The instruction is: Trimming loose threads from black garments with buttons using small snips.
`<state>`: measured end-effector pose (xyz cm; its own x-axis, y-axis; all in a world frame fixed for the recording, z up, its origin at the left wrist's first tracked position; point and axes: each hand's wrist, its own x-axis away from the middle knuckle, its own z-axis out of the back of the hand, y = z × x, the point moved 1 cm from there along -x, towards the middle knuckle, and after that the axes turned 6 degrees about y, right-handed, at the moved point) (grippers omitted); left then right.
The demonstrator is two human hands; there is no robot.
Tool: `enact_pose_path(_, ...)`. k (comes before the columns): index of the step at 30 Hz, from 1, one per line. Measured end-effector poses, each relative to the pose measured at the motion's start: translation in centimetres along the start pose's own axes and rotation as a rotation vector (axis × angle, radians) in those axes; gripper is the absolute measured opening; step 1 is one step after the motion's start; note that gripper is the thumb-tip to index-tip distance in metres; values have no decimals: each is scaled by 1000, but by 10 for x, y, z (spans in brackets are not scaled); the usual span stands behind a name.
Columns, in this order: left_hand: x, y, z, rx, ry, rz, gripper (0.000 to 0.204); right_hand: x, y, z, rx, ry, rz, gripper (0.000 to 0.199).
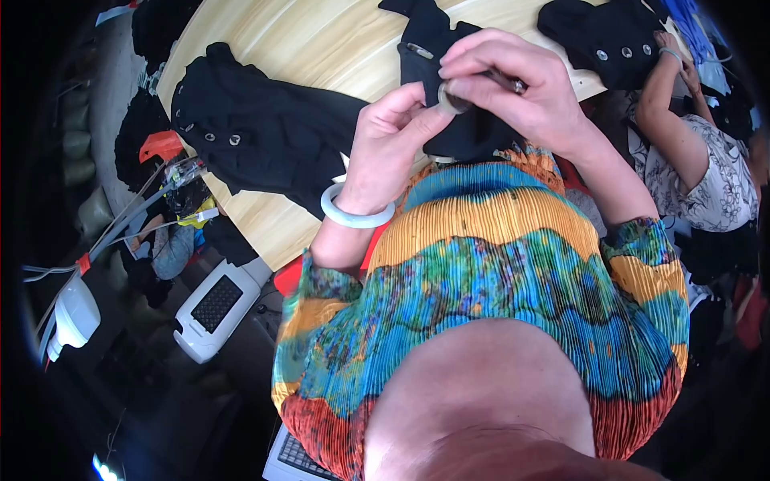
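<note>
My left hand (383, 152) and my right hand (525, 92) meet over a black garment (469, 136) at the table's near edge. Pinched between their fingertips is a small round button (454, 99), dark with a pale rim. The left thumb presses against it, and the right thumb and fingers close on it from the other side. A dark, shiny-ended item (507, 81) shows among my right fingers; its kind is unclear. Another shiny button (419, 51) sits on the garment beyond my hands.
A second black garment (265, 128) with shiny buttons lies left on the wooden table (313, 48). At the far right, a person's hands (667, 42) are beside another buttoned black garment (597, 36). Cables and a white lamp (76, 317) are at left; a white plastic seat (220, 309) stands below.
</note>
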<state>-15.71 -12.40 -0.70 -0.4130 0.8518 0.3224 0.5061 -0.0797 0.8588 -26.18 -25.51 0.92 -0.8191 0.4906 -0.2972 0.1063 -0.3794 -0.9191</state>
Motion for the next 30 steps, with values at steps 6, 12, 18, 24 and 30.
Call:
enact_pose_path(6, -19, 9, 0, 356, -13, 223, 22, -5, 28, 3, -126, 161, -146, 13)
enact_pose_path(12, -49, 0, 10, 525, 42, 302, 22, 15, 41, -14, -156, 90, -241, 36)
enact_pose_path(18, -59, -11, 21, 193, -85, 87, 37, 2, 44, -11, -307, 166, -462, 22)
enact_pose_path(24, -35, -16, 2, 132, -12, -3, 47, -12, 24, -1, -375, 134, -463, 19)
enact_pose_path(30, 13, 20, -3, 333, -239, -87, 42, -16, -5, -1, -481, 73, -428, 17)
